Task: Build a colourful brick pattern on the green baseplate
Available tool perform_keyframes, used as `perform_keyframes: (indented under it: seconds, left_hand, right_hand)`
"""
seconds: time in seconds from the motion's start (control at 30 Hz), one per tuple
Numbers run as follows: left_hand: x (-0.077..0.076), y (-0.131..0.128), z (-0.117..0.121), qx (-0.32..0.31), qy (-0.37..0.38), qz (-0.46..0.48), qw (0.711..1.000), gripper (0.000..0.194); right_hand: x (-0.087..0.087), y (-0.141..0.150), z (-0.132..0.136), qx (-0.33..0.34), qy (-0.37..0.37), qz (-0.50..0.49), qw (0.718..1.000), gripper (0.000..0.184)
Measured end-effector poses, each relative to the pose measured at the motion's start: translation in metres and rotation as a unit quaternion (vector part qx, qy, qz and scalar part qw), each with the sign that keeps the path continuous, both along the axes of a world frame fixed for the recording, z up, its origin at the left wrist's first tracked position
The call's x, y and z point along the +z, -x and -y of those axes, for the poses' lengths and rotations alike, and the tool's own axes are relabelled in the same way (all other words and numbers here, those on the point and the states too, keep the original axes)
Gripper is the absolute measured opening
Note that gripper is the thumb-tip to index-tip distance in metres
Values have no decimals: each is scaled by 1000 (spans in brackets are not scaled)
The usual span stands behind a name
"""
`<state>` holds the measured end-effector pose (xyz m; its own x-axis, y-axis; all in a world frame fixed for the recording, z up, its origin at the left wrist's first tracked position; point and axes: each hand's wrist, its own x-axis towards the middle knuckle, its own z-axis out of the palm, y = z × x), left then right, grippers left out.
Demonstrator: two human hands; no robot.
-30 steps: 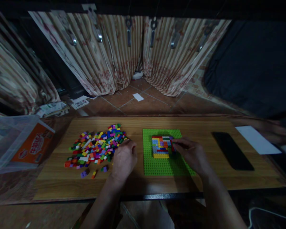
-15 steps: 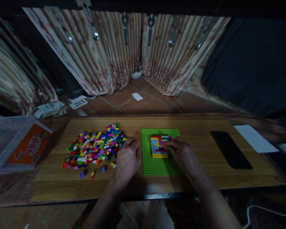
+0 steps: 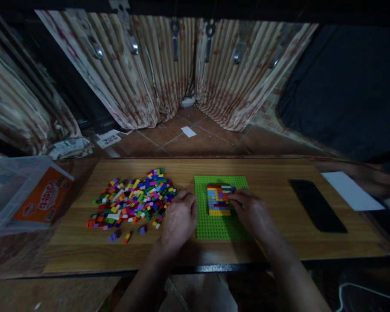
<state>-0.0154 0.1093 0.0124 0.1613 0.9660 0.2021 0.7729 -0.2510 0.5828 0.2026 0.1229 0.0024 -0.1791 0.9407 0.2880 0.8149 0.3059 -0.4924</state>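
Observation:
A patchwork of coloured building bricks stands on a green baseplate. At the right side of this build, my right hand has its thumb and fingertips pinched on a brick, which the fingers mostly hide. My left hand rests by the baseplate's left edge with its fingers curled together; whatever they hold, if anything, is hidden. Just left of that hand spreads a pile of loose building bricks in many colours.
A black phone and a white sheet of paper lie at the right of the wooden table. Another person's arm reaches in at far right. A clear plastic box with an orange label stands at left.
The view has shifted slightly. My right fingertips stay at the build's right side, and a green bit seen at them earlier is now hidden. My left hand is nearly still.

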Motion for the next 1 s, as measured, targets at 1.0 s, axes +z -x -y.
perform_keyframes:
  seconds: [1.0]
  left_hand:
    - [-4, 6, -3, -3, -1, 43, 999, 18]
  right_hand:
    - [2, -11, -6, -188, 144, -160, 958, 26]
